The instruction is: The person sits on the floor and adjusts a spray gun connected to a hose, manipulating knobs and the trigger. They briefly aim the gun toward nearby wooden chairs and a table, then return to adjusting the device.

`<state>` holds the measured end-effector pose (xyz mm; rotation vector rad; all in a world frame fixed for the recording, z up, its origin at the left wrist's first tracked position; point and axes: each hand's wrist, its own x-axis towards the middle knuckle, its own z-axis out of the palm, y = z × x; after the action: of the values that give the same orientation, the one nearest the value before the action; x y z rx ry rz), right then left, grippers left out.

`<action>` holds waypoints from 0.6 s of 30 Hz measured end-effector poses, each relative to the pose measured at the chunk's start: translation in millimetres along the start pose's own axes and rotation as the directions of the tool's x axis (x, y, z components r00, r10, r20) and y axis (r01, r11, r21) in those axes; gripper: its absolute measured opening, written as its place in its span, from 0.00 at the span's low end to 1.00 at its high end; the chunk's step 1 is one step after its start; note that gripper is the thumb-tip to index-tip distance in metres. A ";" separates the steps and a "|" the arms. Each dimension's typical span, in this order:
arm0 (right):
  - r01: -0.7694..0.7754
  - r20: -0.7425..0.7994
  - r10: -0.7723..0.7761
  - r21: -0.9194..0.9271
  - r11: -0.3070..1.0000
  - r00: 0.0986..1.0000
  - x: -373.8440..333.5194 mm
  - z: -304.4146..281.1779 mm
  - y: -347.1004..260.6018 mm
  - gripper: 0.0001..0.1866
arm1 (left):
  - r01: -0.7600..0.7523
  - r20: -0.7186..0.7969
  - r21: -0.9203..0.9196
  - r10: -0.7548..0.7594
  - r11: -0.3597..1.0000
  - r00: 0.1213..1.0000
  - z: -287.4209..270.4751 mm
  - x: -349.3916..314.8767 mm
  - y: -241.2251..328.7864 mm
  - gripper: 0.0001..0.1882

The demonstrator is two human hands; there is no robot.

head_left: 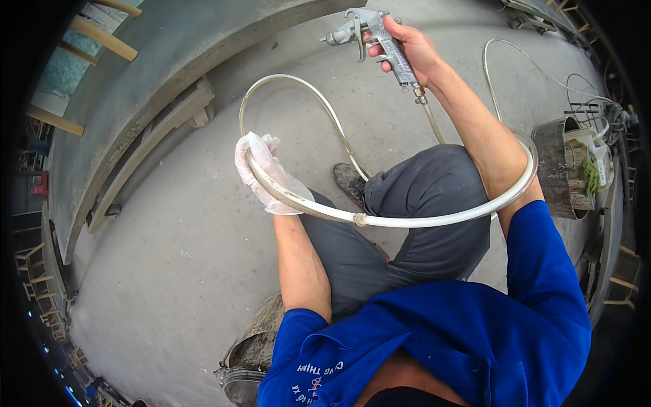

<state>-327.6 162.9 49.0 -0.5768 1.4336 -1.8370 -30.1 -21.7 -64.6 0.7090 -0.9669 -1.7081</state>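
My right hand, bare, is wrapped round the grip of a metal spray gun at the top, its nozzle pointing left. A thin hose runs down from the fitting under the grip. Lower and to the left, my left hand wears a thin, translucent plastic glove. It is closed round a pale, flexible hose, which curves across my lap and past my right forearm. A joint shows on this hose near its middle. Beyond the glove the hose loops up and back down toward my shoe.
A long grey bench curves along the left, with wooden legs jutting over it. At right stands a stained bucket with a white jug and green cloth. Another dirty container sits by my left side; more hose lies at upper right.
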 end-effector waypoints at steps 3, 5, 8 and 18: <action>0.003 -0.005 -0.003 -0.005 1.000 1.000 0.6 -1.4 0.7 0.29 | -0.004 0.002 0.002 0.004 1.000 1.000 -0.1 0.2 -0.2 0.14; 0.003 0.010 -0.003 -0.016 1.000 1.000 1.3 -2.9 0.4 0.29 | -0.013 0.011 0.006 0.013 1.000 1.000 -0.7 1.1 -1.0 0.14; 0.011 0.041 -0.009 -0.041 0.999 0.999 3.8 -4.2 -3.4 0.30 | -0.018 0.016 0.009 0.018 1.000 1.000 1.7 5.1 -4.8 0.14; 0.006 -0.099 -0.030 -0.227 0.974 0.995 -7.6 25.5 -15.7 0.22 | -0.019 0.028 -0.011 0.019 1.000 0.999 -0.4 6.1 -6.8 0.15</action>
<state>-308.5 154.5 71.7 -0.6167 1.7259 -1.7504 -35.0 -26.4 -70.7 0.6691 -0.9804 -1.7095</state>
